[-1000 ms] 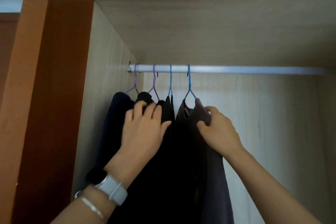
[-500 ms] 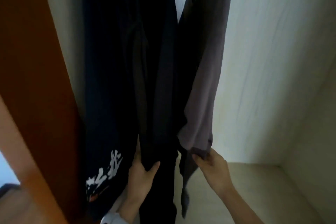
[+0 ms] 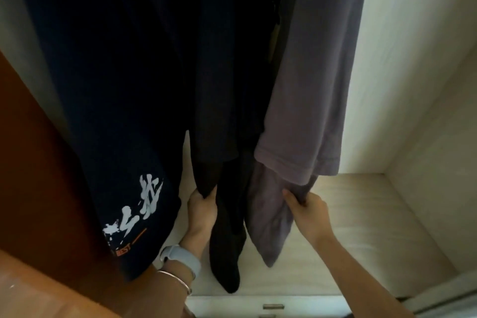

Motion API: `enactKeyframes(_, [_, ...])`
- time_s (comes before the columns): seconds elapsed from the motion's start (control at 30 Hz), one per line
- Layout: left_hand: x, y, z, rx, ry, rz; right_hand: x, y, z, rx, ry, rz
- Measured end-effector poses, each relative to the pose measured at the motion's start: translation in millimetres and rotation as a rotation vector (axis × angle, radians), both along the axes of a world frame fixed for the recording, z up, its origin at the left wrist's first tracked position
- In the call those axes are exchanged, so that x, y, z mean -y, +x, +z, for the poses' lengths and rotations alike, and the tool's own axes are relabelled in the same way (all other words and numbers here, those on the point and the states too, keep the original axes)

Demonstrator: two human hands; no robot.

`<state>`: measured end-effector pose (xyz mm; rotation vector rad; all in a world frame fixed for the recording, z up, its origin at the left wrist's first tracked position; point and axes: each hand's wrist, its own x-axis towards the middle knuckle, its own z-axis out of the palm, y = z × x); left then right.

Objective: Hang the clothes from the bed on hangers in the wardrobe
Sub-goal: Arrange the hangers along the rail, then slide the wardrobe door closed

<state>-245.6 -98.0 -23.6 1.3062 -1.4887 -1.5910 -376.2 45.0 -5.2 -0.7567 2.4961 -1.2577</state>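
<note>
Far left: reddish-brown wooden wardrobe side panel (image 3: pixel 38 162), close beside the clothes, so little room that way. Next, a long navy garment w/ white brush-script and orange print near its hem (image 3: pixel 108 111) hangs straight down, long axis vertical; nobody holds it.

Left hand (image 3: pixel 202 212) (pale grey watch band (image 3: pixel 180 258) and thin silver bangle (image 3: pixel 178 281) on the wrist) sits low, fingers closed in a pinch on the bottom tip of a black hanging garment (image 3: pixel 214 111). A second black tail (image 3: pixel 227 253) drops past that hand to just above the floor of the wardrobe.

Right hand (image 3: pixel 307 209) at about the same height, thumb and fingers clamped on the lower corner of a grey-mauve soft-knit garment (image 3: pixel 317 72), whose cuffed hem is just above the knuckles.

Key relation: both held pieces run up and away from the hands, i.e. hands at the bottom ends, hangers and rail out of view overhead. Each hand is nearest its own piece. Likely step: tugging the hems down to straighten.

Right of the grey piece: pale light-wood back wall (image 3: pixel 413 59) and bare wardrobe floor (image 3: pixel 361 214), lots of open room. Front lip w/ white drawer fronts (image 3: pixel 271 304) just below.
</note>
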Motion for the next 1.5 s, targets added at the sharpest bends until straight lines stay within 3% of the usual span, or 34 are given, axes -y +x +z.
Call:
enactKeyframes(0.1, [-11, 1, -11, 0.022, -0.034, -0.013, -10, -5, -1, 0.014, 0.009, -0.014])
enactKeyframes(0.33, [-29, 16, -32, 0.262, -0.173, -0.188, -40, -8, -23, 0.036, 0.044, 0.002])
enactKeyframes(0.47, [-34, 28, -52, 0.404, -0.149, -0.331, -71, -7, -40, 0.149, 0.05, -0.034])
enactKeyframes(0.63, [-50, 37, -78, 0.5, -0.082, -0.412, -151, -9, -76, 0.334, 0.197, -0.066])
enactKeyframes(0.73, [-64, 46, -127, 0.587, 0.059, -0.467, -218, 2, -108, 0.457, 0.246, -0.219])
enactKeyframes(0.8, [-58, 48, -212, 0.669, 0.113, -0.566, -263, 16, -132, 0.508, 0.277, -0.327])
enactKeyframes(0.9, [-79, 33, -276, 0.72, 0.207, -0.691, -317, 49, -166, 0.606, 0.333, -0.437])
enactKeyframes(0.97, [-130, 20, -222, 0.686, 0.206, -0.775, -344, 76, -177, 0.671, 0.331, -0.522])
enactKeyframes(1.07, [-179, 14, -194, 0.663, 0.273, -0.93, -374, 111, -181, 0.76, 0.325, -0.638])
enactKeyframes(1.27, [-228, 8, -204, 0.788, 0.246, -1.134, -419, 140, -189, 0.911, 0.3, -0.781])
enactKeyframes(1.5, [-261, -23, -231, 0.866, 0.248, -1.083, -476, 91, -205, 1.068, 0.286, -0.845])
